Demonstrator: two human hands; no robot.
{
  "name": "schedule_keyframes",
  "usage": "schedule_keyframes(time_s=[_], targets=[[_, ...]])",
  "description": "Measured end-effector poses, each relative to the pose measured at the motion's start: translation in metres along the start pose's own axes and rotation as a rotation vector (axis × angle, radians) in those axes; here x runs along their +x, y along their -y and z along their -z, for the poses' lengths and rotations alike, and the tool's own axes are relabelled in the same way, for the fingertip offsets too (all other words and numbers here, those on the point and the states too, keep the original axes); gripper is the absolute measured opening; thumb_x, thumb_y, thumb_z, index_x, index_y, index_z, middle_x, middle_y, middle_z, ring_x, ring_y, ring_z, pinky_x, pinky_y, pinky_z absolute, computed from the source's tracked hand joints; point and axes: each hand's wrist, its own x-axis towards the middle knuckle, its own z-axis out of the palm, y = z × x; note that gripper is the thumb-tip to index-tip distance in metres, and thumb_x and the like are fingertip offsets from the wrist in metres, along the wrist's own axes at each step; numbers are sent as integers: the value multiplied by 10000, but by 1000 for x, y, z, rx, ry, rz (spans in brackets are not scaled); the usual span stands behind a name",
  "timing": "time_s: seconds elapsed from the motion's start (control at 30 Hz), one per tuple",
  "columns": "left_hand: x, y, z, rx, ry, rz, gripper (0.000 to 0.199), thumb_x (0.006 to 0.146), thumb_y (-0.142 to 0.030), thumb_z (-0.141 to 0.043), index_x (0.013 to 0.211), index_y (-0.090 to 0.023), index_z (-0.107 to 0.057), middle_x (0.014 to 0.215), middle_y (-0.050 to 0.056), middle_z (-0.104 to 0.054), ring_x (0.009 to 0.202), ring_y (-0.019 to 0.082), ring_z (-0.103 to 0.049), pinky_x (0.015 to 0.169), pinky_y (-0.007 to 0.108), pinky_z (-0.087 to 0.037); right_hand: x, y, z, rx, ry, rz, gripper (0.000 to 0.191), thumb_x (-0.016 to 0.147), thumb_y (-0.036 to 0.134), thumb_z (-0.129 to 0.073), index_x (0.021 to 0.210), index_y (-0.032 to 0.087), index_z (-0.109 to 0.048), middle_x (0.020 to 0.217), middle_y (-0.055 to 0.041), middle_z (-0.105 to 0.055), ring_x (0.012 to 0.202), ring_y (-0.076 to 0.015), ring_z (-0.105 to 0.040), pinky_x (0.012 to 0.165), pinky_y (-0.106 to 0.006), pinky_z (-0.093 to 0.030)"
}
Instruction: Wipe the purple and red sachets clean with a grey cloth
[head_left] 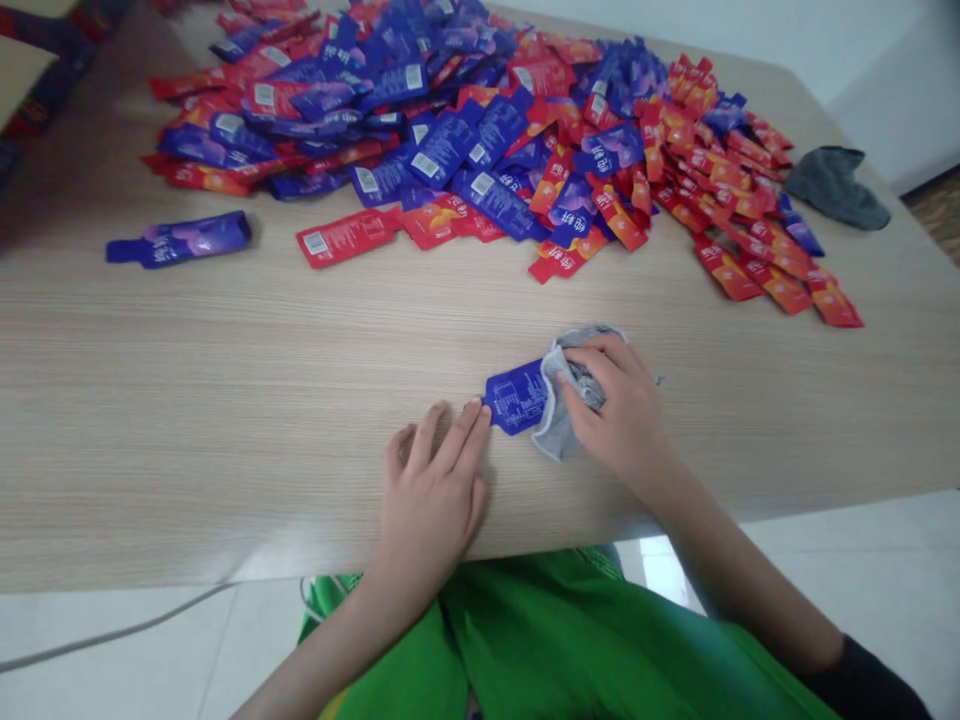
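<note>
– In the head view, what are your hands doing?
– My left hand (435, 485) lies flat, fingers stretched, fingertips on the narrow end of a blue pouch (514, 398). My right hand (622, 415) is bunched round a grey cloth (553, 415), covering the pouch's other end. The pouch lies on the table (247, 430) between my hands.
– How is that done well?
– I'd judge: pin the narrow end firmly, keep the cloth flat, and press evenly away from my left fingertips, so nothing creases or slides.
– Any writing?
– White print on this pouch, too small for me to read. Beyond my hands, the pile of red and blue pouches (450, 150) shows barcodes and large white Chinese characters; I can't be sure of a brand.
</note>
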Motion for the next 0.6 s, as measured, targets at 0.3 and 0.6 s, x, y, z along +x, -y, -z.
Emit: schedule_keyframes(time_s=[0.3,0.6], targets=[[-2,-1,-1,-10,-10,17,544,940,-197,-431,1481,-211,-482,1513,30,-522,1382,345,-441,1067,533,-304,2,17,-24,-183,212,85,299,865,214,-613,1160,241,-661,1178,-111,-626,963,-305,-503,786,-447,-394],[19,-2,8,-70,-9,49,385,959,-204,-445,1307,-207,-610,1358,85,-641,1245,314,-514,1013,498,-384,7,-39,-11,-116,45,-120,202,939,270,-464,1071,193,-595,1050,-133,-625,968,-302,-566,828,-438,-444]])
